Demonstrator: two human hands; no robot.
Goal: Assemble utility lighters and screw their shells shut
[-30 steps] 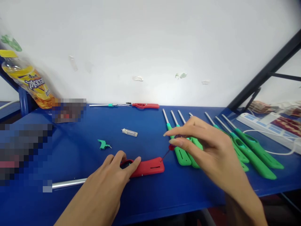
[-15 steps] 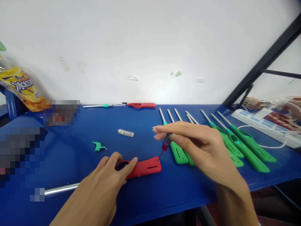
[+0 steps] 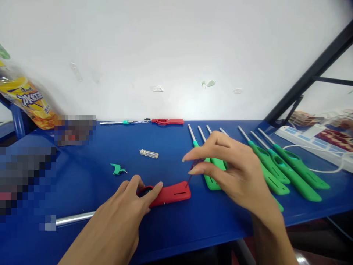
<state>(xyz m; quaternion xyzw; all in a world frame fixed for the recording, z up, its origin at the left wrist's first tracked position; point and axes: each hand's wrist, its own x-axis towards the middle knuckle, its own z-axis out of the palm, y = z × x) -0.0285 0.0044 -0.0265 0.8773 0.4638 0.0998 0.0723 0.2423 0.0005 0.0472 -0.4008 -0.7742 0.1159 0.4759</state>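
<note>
A red lighter [image 3: 175, 193] with a long metal tube lies across the front of the blue table. My left hand [image 3: 124, 206] is closed around its middle and presses it down, hiding part of the tube. Over the handle's right end, my right hand [image 3: 234, 165] pinches a small screwdriver [image 3: 196, 164] between thumb and fingers. The thin shaft slants down and its tip meets the handle near the end. Behind the left hand lie a green trigger piece [image 3: 117, 169] and a clear fuel tank [image 3: 149, 153].
Several green lighters [image 3: 295, 173] lie at the right, partly behind my right hand. A red lighter in parts [image 3: 168, 121] rests by the wall. A drink bottle [image 3: 30, 101] stands back left; a power strip [image 3: 311, 145] is at the right.
The fingers of my right hand have shifted on the screwdriver and now bend more, covering more of its handle. My left hand still holds the red lighter. The view has shifted slightly.
</note>
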